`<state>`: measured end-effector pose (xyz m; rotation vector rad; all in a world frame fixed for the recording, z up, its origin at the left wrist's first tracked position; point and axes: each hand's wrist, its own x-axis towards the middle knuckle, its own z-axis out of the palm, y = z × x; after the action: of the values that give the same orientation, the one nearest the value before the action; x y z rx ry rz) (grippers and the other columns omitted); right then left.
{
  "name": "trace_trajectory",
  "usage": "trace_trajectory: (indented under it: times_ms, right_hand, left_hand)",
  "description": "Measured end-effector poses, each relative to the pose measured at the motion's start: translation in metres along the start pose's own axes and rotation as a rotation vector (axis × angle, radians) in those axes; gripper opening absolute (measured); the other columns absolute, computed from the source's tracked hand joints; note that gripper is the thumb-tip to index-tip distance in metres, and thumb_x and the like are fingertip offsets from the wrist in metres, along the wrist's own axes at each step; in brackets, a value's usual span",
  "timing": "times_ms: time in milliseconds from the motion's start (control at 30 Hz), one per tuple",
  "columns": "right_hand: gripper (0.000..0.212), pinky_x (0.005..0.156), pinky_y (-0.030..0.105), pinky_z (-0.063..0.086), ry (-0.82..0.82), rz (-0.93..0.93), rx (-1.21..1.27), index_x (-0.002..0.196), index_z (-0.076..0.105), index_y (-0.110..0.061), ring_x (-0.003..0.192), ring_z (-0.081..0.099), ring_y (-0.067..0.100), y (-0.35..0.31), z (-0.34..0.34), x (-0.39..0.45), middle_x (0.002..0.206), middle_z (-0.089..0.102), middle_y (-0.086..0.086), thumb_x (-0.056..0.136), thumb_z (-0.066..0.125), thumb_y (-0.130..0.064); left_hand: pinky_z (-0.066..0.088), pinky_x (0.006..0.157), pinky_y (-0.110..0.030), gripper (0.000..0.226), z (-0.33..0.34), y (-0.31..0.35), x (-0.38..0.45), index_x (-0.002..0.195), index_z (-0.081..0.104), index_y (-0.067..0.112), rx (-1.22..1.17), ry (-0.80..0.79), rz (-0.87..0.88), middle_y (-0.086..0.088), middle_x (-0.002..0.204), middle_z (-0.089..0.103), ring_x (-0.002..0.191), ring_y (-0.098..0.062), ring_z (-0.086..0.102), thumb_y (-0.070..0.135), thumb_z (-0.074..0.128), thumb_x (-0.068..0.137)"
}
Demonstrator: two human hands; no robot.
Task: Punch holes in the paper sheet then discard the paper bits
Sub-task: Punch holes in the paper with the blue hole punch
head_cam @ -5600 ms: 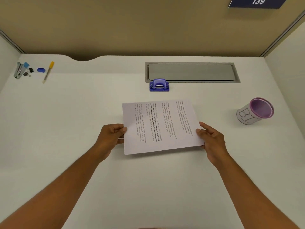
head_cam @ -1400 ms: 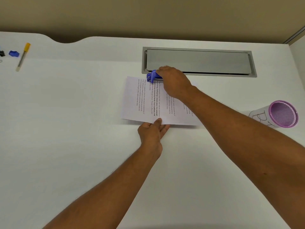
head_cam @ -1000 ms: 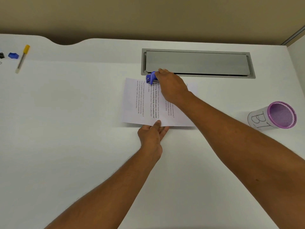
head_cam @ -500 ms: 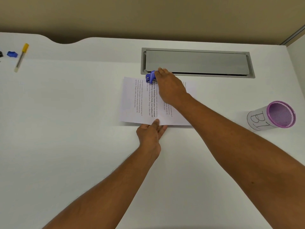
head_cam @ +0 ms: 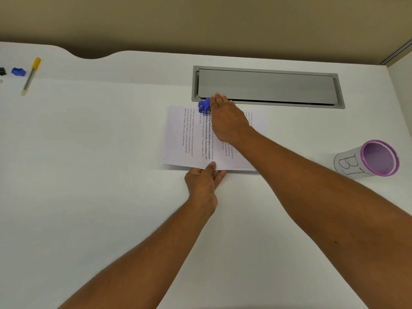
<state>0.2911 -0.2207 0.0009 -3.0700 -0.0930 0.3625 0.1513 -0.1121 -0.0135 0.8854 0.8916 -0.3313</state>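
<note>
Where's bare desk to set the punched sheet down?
Widest bare patch: left of the paper sheet, below the pen. Also bare: desk nearer than the left hand. Crowded: hole punch, grey hatch, mesh cup.

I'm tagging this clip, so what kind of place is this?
Probably an office cubicle desk: a white desk with a grey cable hatch, a partition wall behind, and a mesh pen cup.

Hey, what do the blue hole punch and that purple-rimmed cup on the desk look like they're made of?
Hole punch: likely glossy moulded plastic, judging by its saturated blue and soft shine; mostly hidden under the right hand.
Cup: its inside shows a fine purple mesh, probably metal or plastic; a matte white wrap, seemingly paper, carries a hand-drawn "B7".
</note>
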Motion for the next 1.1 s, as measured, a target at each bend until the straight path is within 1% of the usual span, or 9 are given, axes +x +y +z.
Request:
trace_trajectory:
  times_ms: [133,333,500,633,733,833,967,1033,1100]
  right_hand:
    - [0.08,0.128,0.041,0.013,-0.017,0.009,0.009,0.164,0.01,-0.004,0.16,0.013,0.031,-0.001,0.0,0.002,0.173,0.01,0.015,0.103,0.058,-0.02]
    - [0.07,0.129,0.04,0.01,-0.039,0.038,0.068,0.165,0.009,-0.006,0.16,0.011,0.029,-0.002,-0.001,0.005,0.174,0.008,0.013,0.107,0.043,-0.023]
    - [0.067,0.128,0.04,0.013,-0.081,0.02,0.085,0.164,0.014,-0.005,0.159,0.016,0.029,0.001,-0.006,0.01,0.173,0.014,0.013,0.108,0.039,-0.032]
    - [0.06,0.124,0.042,0.027,-0.093,0.031,0.088,0.158,0.028,-0.002,0.151,0.033,0.03,0.0,-0.009,0.011,0.166,0.032,0.015,0.107,0.042,-0.031]
    - [0.063,0.125,0.041,0.023,-0.098,0.034,0.067,0.16,0.024,0.0,0.153,0.03,0.031,-0.003,-0.008,0.009,0.167,0.029,0.016,0.107,0.041,-0.029]
    - [0.061,0.124,0.041,0.025,-0.095,0.032,0.041,0.159,0.026,0.0,0.152,0.032,0.03,-0.003,-0.012,0.01,0.167,0.03,0.016,0.107,0.039,-0.028]
    - [0.052,0.114,0.042,0.037,-0.098,0.045,0.05,0.152,0.038,-0.005,0.138,0.048,0.03,-0.003,-0.015,0.015,0.154,0.047,0.013,0.104,0.044,-0.025]
    - [0.044,0.102,0.04,0.044,-0.106,0.06,0.072,0.144,0.047,-0.008,0.123,0.057,0.028,-0.002,-0.016,0.017,0.139,0.057,0.011,0.102,0.048,-0.023]
    - [0.038,0.091,0.037,0.044,-0.107,0.07,0.089,0.138,0.051,-0.009,0.115,0.06,0.027,-0.001,-0.017,0.019,0.13,0.061,0.01,0.101,0.05,-0.02]
  left_hand:
    - [0.066,0.069,-0.029,0.039,0.0,0.0,0.0,0.136,0.068,0.012,-0.002,-0.001,0.001,-0.005,0.121,0.079,0.094,-0.024,0.083,-0.003,0.07,0.1]
    - [0.066,0.067,-0.028,0.038,-0.001,-0.003,0.003,0.134,0.068,0.012,0.004,0.002,0.006,-0.006,0.121,0.079,0.084,-0.018,0.084,-0.002,0.071,0.099]
    - [0.065,0.068,-0.028,0.038,-0.001,-0.005,0.006,0.135,0.067,0.012,0.006,0.009,0.011,-0.006,0.119,0.079,0.085,-0.019,0.084,-0.002,0.071,0.099]
    - [0.066,0.068,-0.028,0.036,-0.001,-0.006,0.004,0.132,0.068,0.012,0.003,0.014,-0.002,-0.008,0.12,0.079,0.085,-0.019,0.084,-0.003,0.071,0.099]
    - [0.066,0.069,-0.028,0.036,-0.002,-0.009,0.004,0.132,0.069,0.012,0.001,0.015,-0.01,-0.006,0.119,0.08,0.088,-0.02,0.084,-0.003,0.071,0.099]
    - [0.066,0.07,-0.029,0.038,-0.001,-0.007,0.003,0.134,0.069,0.013,0.003,0.006,-0.006,-0.006,0.12,0.08,0.092,-0.022,0.083,-0.003,0.071,0.099]
    - [0.066,0.071,-0.029,0.038,-0.001,-0.004,0.005,0.135,0.068,0.009,0.009,0.012,-0.003,-0.008,0.122,0.079,0.095,-0.025,0.083,-0.003,0.071,0.099]
    - [0.067,0.072,-0.029,0.037,-0.001,-0.004,0.005,0.134,0.068,0.007,0.008,0.009,-0.003,-0.009,0.123,0.079,0.096,-0.025,0.083,-0.004,0.07,0.1]
    - [0.067,0.072,-0.029,0.037,-0.001,-0.004,0.004,0.135,0.067,0.007,0.01,0.007,-0.001,-0.009,0.123,0.079,0.095,-0.024,0.083,-0.004,0.07,0.1]
